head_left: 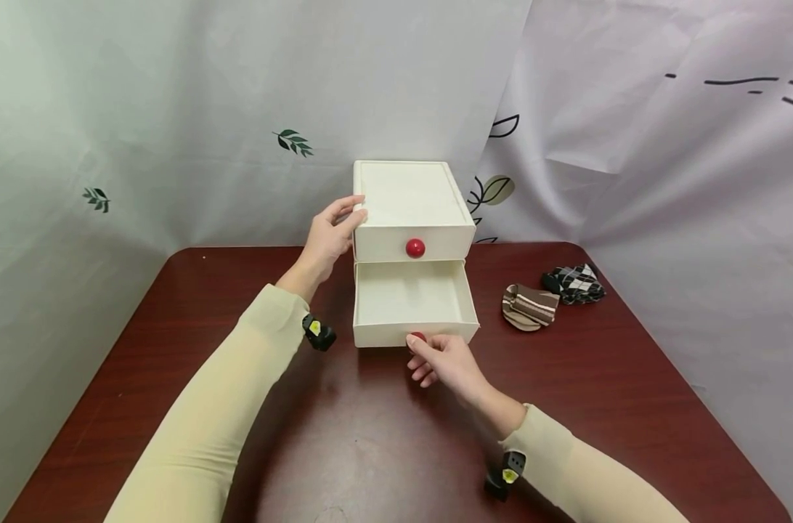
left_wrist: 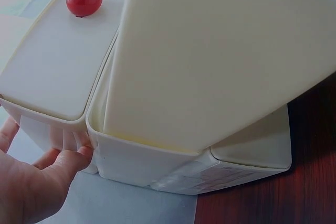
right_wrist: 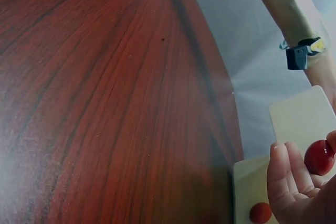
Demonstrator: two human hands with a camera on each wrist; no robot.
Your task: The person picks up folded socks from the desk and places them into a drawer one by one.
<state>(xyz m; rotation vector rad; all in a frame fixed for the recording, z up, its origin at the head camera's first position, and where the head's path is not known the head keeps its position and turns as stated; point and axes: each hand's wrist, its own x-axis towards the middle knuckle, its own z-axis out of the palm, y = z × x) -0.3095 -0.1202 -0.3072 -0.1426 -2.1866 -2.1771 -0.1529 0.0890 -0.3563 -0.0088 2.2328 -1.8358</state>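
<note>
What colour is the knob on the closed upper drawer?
Red: the round knob on the cream upper drawer shows best in the head view.

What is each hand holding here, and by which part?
The right hand pinches the red knob of the open lower drawer. The left hand rests on the drawer box at its upper left front corner.

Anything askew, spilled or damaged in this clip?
Nothing stands out. The lower drawer is pulled out straight and empty, right hand on its red knob, left hand against the cabinet. Two folded socks lie beside it.
</note>
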